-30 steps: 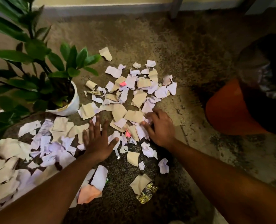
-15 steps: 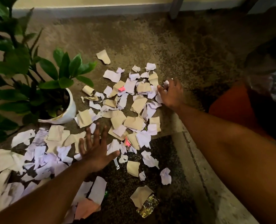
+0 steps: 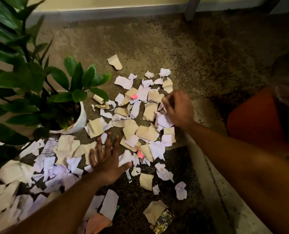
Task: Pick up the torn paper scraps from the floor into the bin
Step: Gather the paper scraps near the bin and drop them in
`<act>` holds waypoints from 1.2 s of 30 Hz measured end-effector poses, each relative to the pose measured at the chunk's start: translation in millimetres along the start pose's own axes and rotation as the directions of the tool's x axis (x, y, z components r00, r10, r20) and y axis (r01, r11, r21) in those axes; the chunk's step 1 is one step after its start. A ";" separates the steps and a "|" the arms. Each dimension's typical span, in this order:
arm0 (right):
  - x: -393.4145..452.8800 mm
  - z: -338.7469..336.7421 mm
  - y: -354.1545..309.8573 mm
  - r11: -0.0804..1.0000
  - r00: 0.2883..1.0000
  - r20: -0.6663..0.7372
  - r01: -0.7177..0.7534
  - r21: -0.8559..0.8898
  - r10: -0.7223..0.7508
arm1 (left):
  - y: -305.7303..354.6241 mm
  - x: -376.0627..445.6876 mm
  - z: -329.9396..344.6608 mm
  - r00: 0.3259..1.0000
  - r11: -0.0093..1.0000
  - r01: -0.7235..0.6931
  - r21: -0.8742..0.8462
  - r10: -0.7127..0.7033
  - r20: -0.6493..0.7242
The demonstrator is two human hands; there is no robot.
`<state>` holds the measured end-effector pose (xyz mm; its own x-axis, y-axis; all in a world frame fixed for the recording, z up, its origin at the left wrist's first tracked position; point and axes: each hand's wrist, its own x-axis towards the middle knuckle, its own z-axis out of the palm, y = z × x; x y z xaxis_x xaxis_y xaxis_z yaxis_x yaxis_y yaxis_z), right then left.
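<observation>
The right hand (image 3: 178,110) is curled down on the torn paper scraps (image 3: 147,132) at the right edge of the pile, and its fingers (image 3: 165,103) bunch up a few white pieces. The bin (image 3: 251,119) sits just to the right, so this hand is the closer one. The left hand (image 3: 106,164) lies flat with fingers spread on scraps near the plant pot (image 3: 79,119), far from the bin. Most scraps lie on the floor (image 3: 174,48).

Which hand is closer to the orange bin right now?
Right. The right hand is gathering white scraps beside the orange bin, on the bin's side of the pile. The left hand lies spread flat over scraps near the white plant pot, farther away.
</observation>
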<state>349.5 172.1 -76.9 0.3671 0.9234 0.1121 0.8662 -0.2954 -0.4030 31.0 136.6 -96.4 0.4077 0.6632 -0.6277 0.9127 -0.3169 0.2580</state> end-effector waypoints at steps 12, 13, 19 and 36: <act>72.2 35.6 -11.2 0.996 0.960 0.278 -0.061 0.060 0.042 | -2.6 2.9 3.9 0.999 1.000 0.002 0.008 -0.001 -0.039; 57.7 32.6 -14.3 0.997 0.963 0.269 -0.010 0.075 -0.010 | -2.6 2.8 4.1 0.999 1.000 0.004 0.006 -0.003 -0.039; 37.7 13.0 -14.9 0.995 0.995 -0.003 0.099 0.005 -0.099 | -1.2 3.0 5.8 0.999 1.000 0.014 0.026 -0.013 -0.048; 79.9 24.0 -10.4 0.994 0.993 -0.042 -0.108 0.026 0.109 | -2.1 4.7 7.6 0.999 0.999 0.022 0.050 -0.019 -0.051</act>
<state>361.7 254.9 -85.6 0.4731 0.8747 0.1052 0.8124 -0.3869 -0.4361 30.8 135.3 -105.5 0.3908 0.7028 -0.5945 0.9189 -0.3357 0.2071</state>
